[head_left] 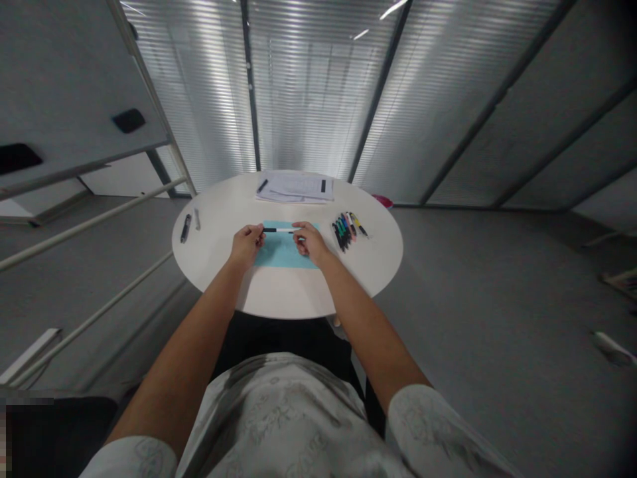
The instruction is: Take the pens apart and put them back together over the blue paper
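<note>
A black-and-white pen (281, 230) is held level above a light blue sheet (282, 255) on the round white table. Its black left end sits in my left hand (247, 244), whose fingers are closed on it. At the pen's other end, my right hand (308, 241) has its thumb and fingers closed around it. The fingers hide both tips. Just right of my right hand lies a group of several pens and markers (343, 231), with black, green, blue, red and yellow parts.
Papers (294, 186) are stacked at the far side of the white table (283, 295), with small dark items on them. A dark pen-like object (186, 228) and a small pale one (197, 219) lie at the left. A metal-framed rack (149, 192) stands left of the table.
</note>
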`<state>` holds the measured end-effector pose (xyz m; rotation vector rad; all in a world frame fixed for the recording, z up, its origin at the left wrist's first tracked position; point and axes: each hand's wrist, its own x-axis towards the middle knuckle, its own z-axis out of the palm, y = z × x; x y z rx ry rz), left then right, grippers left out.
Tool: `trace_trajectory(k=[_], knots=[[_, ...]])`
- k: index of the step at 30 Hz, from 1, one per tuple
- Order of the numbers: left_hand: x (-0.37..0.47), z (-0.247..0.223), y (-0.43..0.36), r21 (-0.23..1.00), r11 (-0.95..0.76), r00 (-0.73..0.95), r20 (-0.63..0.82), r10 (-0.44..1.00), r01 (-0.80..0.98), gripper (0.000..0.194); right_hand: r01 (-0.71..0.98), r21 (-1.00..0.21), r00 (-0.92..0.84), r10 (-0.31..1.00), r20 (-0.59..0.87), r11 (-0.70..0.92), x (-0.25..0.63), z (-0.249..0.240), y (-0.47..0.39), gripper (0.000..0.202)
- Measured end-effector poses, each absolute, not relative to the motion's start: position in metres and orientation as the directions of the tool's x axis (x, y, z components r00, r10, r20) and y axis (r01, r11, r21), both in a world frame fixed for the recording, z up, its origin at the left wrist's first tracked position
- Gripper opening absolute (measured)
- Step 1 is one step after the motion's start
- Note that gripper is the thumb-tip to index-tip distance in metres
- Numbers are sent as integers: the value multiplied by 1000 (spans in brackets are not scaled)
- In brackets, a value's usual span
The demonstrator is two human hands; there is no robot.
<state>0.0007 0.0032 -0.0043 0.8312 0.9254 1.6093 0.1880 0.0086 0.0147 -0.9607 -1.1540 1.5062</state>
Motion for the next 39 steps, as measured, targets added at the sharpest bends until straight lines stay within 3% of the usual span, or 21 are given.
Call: trace_trajectory(k=[8,15,25,34,37,39], knots=[[3,-2,3,882,-148,-207,59,977,-447,28,-277,-961,-183,980,77,24,190,18,8,34],[2,-1,3,880,-135,-209,41,977,-455,25,-245,-969,-169,984,58,15,187,17,8,25],[2,-2,4,880,-125,-238,14,971,-459,14,-396,-918,32,999,-33,-17,195,22,12,13],[0,-4,6,890,-119,-252,5,968,-440,25,-482,-876,99,992,-84,-26,197,24,12,13],[-1,-6,6,913,-159,-302,41,952,-376,23,-508,-861,113,989,-96,-26,197,24,13,13],[-1,-8,4,948,-220,-350,131,928,-229,18,-521,-853,117,987,-106,-30,197,24,13,14]])
